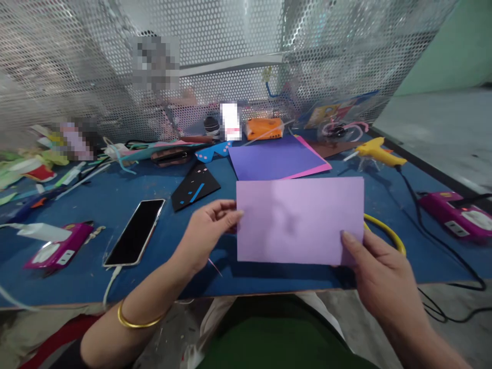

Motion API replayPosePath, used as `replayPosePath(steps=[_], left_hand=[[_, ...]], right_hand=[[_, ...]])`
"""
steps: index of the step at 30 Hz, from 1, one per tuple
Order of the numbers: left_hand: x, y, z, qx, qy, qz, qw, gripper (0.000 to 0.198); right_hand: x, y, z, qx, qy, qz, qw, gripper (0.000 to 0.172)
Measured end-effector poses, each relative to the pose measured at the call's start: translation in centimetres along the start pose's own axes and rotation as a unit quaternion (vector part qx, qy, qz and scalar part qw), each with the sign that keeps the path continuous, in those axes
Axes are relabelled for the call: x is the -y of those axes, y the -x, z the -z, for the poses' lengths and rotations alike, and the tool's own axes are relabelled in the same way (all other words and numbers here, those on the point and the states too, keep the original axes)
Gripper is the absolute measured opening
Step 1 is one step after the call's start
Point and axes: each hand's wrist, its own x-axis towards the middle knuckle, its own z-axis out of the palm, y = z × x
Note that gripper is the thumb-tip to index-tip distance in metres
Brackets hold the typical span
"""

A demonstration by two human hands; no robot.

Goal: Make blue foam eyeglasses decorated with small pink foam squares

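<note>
A light purple sheet of paper (295, 220) is held up above the front of the blue table, its broad face towards me. My left hand (215, 225) pinches its left edge between thumb and fingers. At the lower right corner, my right hand (380, 266) grips the sheet, thumb on the front and fingers behind. Behind it lie a dark purple sheet (269, 158) and a pink sheet (313, 154). Left of these are a black piece (196, 187) with small blue bits on it and a blue mask-like cutout (211, 152).
On the blue table (115, 189), a phone (136, 230) charges at left beside a magenta power strip (63, 248). A yellow glue gun (378, 151) and another magenta strip (455, 215) are at right. An orange packet (264, 128) stands by the perforated metal screen (238, 46).
</note>
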Motion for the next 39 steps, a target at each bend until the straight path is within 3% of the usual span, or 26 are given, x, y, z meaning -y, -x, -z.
replayPosePath(steps=[5,11,22,35,37,39], left_hand=[[1.5,0.3,-0.6,0.033,-0.008,0.031,0.999,0.018],[1.2,-1.0,0.5,0.031,0.005,0.032,0.999,0.027],[1.7,-0.4,0.5,0.050,-0.015,0.044,0.998,0.028],[2.7,0.2,2.1,0.016,-0.020,0.055,0.998,0.029],[2.6,0.3,2.1,0.002,-0.012,0.061,0.998,0.029],[2.5,0.6,1.9,-0.016,0.001,0.067,0.998,0.027]], right_hand=[[-1.0,2.0,0.3,0.011,0.007,-0.078,0.997,0.033],[-1.2,2.6,1.5,0.061,-0.141,-0.095,0.983,0.043],[0.5,1.4,0.1,0.017,-0.081,-0.112,0.990,0.063],[0.8,1.0,-0.9,0.051,-0.100,-0.082,0.990,0.067],[0.6,1.0,-1.0,0.049,-0.075,-0.059,0.994,0.065],[0.5,1.0,-0.9,0.036,-0.006,0.010,0.999,0.065]])
